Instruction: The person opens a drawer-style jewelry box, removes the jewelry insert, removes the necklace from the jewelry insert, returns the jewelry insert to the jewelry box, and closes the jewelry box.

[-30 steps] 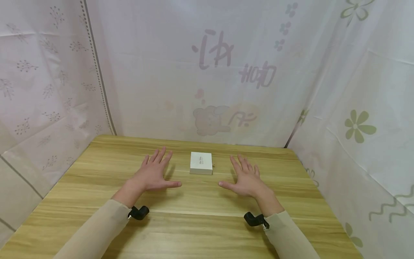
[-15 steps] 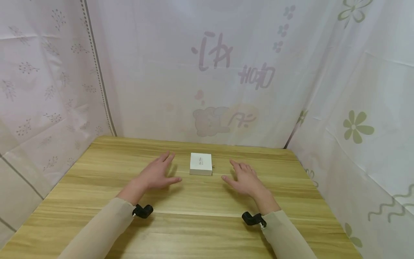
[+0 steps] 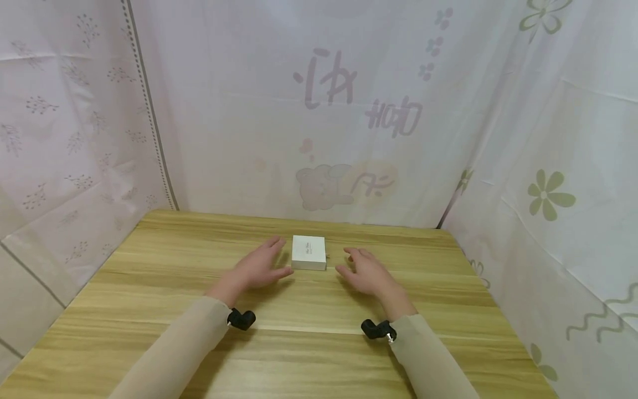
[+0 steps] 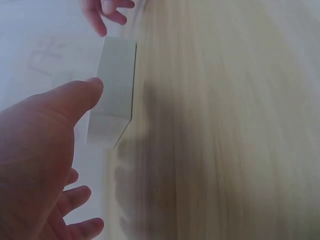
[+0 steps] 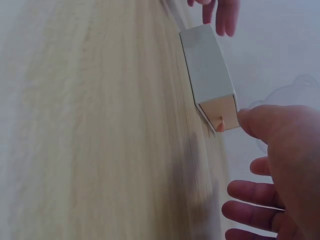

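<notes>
A small white box [image 3: 308, 252] with fine printing on its lid lies flat on the table. In the right wrist view the box's [image 5: 207, 65] end shows a tan inner drawer with a small pull tab [image 5: 220, 125]. My left hand [image 3: 258, 268] hovers just left of the box, thumb and fingers apart and holding nothing. On the other side, my right hand [image 3: 370, 274] stays a short gap to the right, its fingers loosely bent around nothing. Neither hand appears to grip the box.
The wooden table [image 3: 309, 354] has a light striped grain. Pale printed curtains [image 3: 239, 111] hang behind it and along both sides. Each sleeve cuff carries a black wrist camera, one on the left [image 3: 241, 319] and one on the right [image 3: 377, 329].
Both hands have moved inward toward the box, the left one going right and the right one going left. Their spread fingers have drawn closer together. The box stays where it was.
</notes>
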Demonstrator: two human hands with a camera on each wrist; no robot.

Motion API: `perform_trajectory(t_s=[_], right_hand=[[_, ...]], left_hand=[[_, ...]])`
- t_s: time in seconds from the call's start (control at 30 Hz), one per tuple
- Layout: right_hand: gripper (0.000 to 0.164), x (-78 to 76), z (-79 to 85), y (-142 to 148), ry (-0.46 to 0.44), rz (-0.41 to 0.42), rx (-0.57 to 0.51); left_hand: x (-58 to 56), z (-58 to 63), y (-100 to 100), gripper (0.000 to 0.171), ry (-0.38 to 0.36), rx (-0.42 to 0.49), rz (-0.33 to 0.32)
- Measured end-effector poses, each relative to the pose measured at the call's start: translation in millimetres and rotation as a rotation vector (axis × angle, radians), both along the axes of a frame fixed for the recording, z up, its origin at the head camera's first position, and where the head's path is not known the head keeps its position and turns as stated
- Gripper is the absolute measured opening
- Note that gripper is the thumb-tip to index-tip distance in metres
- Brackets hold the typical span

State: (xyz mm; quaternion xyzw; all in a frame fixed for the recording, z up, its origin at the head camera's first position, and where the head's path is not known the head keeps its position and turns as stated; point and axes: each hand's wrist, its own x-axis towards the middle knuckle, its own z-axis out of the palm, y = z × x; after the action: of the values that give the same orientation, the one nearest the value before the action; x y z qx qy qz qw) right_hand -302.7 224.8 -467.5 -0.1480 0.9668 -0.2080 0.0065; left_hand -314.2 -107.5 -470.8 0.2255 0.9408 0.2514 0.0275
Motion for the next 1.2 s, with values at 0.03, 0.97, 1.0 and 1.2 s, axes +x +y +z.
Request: perform_trajectory(t_s=[0.03, 0.97, 1.0, 1.2], right_hand=[[0.069, -1.6, -0.5, -2, -0.001, 0.0, -0.006], [0.031, -26.0, -13.2, -40, 0.064, -0.038, -0.031], [0.03, -26.6, -13.9, -41, 0.067, -0.04, -0.028], [0.025, -28.8, -17.1, -46, 0.085, -0.088, -0.009]], left_hand=[[-1.1, -0.4, 2, 0.093, -0.002, 0.003, 0.0], [-14.6, -5.7, 27, 0.059, 0.019, 0.071, -0.019], [-14.3, -6.4, 27, 0.059, 0.022, 0.072, -0.015], [-12.5, -13.0, 23, 0.059, 0.029, 0.085, 0.014]])
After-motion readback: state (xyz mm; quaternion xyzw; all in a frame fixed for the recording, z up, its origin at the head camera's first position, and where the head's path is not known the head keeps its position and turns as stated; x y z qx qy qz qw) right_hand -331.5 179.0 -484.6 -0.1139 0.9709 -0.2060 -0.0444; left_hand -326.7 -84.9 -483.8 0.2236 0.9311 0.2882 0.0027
